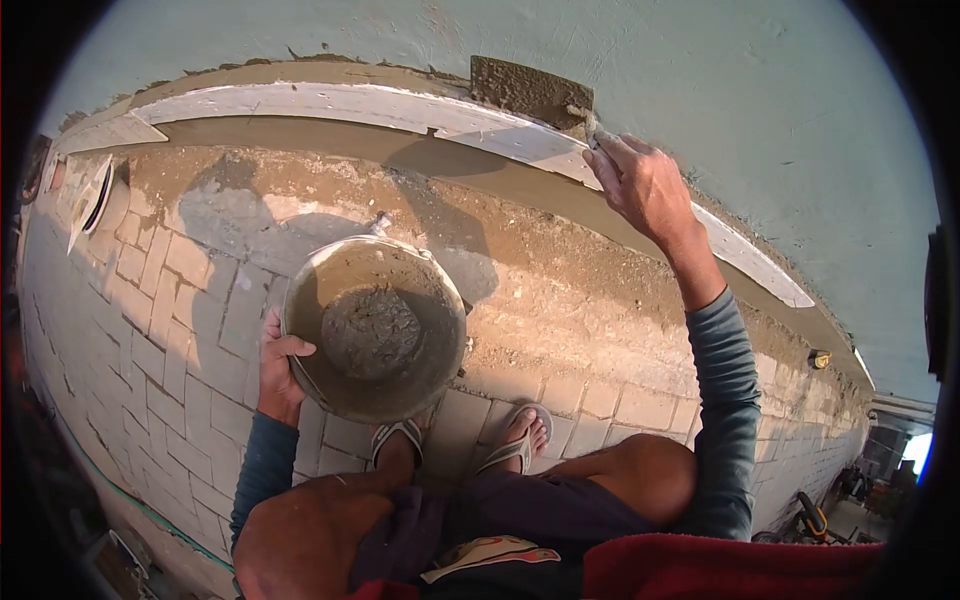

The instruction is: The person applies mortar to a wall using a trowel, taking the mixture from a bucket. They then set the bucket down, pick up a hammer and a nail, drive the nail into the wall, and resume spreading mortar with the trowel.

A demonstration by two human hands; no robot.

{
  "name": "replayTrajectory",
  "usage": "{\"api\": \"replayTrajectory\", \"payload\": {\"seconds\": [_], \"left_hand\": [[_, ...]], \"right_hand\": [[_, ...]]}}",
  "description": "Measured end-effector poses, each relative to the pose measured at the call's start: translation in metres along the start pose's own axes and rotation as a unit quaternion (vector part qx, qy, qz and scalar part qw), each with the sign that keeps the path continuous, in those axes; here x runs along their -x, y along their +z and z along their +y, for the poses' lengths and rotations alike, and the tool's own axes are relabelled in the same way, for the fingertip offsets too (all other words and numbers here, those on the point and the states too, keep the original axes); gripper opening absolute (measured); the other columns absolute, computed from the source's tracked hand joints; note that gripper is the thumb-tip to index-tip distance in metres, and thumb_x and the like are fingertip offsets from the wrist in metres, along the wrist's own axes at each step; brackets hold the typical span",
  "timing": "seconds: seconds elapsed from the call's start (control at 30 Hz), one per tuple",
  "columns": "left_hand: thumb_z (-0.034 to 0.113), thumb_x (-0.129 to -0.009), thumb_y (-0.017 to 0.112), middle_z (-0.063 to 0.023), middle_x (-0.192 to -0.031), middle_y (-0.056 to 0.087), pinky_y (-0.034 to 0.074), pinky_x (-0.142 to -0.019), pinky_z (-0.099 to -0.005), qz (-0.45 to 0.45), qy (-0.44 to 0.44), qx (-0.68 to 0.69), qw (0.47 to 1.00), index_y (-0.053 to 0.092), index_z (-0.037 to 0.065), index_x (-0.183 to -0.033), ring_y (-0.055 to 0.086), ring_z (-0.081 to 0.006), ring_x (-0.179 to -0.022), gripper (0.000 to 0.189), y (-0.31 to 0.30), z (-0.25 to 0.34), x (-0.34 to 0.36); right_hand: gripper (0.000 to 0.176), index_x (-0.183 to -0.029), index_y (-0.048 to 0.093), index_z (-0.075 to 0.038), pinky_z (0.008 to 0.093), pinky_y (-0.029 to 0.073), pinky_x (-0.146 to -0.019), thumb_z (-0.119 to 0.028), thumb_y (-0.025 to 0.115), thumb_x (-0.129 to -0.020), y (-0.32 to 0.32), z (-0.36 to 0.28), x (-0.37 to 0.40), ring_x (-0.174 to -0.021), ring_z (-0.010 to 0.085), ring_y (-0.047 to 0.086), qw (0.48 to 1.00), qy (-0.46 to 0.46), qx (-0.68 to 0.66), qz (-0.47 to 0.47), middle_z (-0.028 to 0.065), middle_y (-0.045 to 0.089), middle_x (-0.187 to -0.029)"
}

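My right hand (645, 190) is closed round the handle of a trowel (525, 90) whose flat blade is coated in wet mortar. The blade lies against the wall, just above a long white board (360, 103) running along the wall's foot. With my left hand (283, 362) I grip the rim of a bucket (300, 300), thumb over the edge and fingers hidden behind its side. Grey mortar (371, 332) sits in the bottom of the bucket, and more is smeared up its inner wall.
A pale green wall (750, 110) rises beyond the board. Brick paving (200, 400) spreads under my sandalled feet, with a sandy strip (540, 270) beside the wall. A yellow tape measure-like object (820, 359) lies at right. A green hose (150, 512) runs along the left.
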State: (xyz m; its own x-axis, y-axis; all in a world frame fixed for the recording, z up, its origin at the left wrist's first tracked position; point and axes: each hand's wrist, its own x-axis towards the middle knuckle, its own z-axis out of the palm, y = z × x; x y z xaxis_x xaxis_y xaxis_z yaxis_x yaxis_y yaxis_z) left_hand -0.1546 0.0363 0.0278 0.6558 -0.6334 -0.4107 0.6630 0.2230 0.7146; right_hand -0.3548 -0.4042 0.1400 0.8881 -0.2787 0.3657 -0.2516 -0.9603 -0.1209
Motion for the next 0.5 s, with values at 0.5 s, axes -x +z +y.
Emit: {"api": "replayTrajectory", "payload": {"seconds": [0.5], "left_hand": [[-0.016, -0.066, 0.05, -0.0212, -0.118, 0.066, 0.06, -0.092, -0.0459, 0.007, -0.003, 0.018, 1.0, 0.054, -0.001, -0.124, 0.07, -0.0349, -0.104, 0.06, -0.037, -0.005, -0.006]], "right_hand": [[0.03, -0.11, 0.07, 0.006, 0.0447, 0.057, -0.067, -0.02, 0.068, -0.095, -0.007, 0.009, 0.011, -0.077, 0.039, 0.071, 1.0, 0.027, -0.015, 0.008, 0.0219, 0.073, -0.094]]}}
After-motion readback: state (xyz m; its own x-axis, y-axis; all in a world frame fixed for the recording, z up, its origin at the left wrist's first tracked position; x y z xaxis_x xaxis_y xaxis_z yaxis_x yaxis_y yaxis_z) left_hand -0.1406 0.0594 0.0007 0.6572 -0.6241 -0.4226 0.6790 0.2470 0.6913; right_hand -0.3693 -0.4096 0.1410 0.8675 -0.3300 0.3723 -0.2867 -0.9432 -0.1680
